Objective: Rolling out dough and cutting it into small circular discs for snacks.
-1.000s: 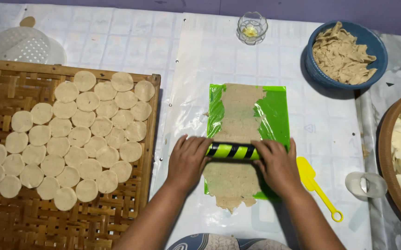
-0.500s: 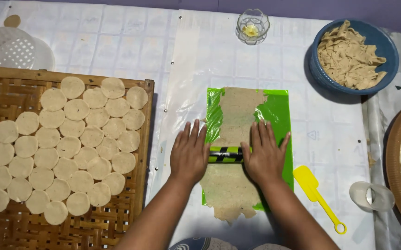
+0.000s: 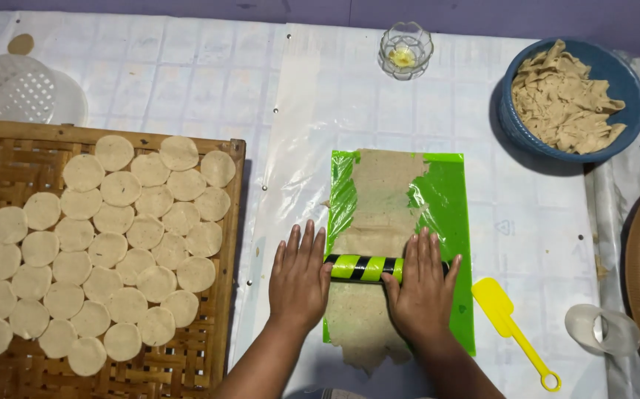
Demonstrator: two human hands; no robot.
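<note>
Head view shows both hands pressed flat, fingers stretched out and close together, on a rolling pin [image 3: 365, 267] with green and black stripes, low in the middle of the frame. Left hand [image 3: 299, 278] covers the pin's left end, palm down and gripping nothing; right hand [image 3: 423, 284] lies over its right part in the same open way. Under the pin, a long strip of brownish dough [image 3: 379, 196] runs up and down the frame between layers of green plastic sheet [image 3: 449, 222], its ragged lower end poking out past the sheet near the wrists. Just right of the sheet lies a yellow scraper [image 3: 508, 318], and beside that, near the right edge, a clear cup [image 3: 601, 330] on its side. At left, a woven bamboo tray [image 3: 9, 144] carries many round dough discs [image 3: 124, 236] in close rows. A white perforated lid [image 3: 17, 89] sits in the upper left, a small glass dish [image 3: 405, 49] at top centre, and a blue bowl [image 3: 623, 81] of dough scraps in the upper right
</note>
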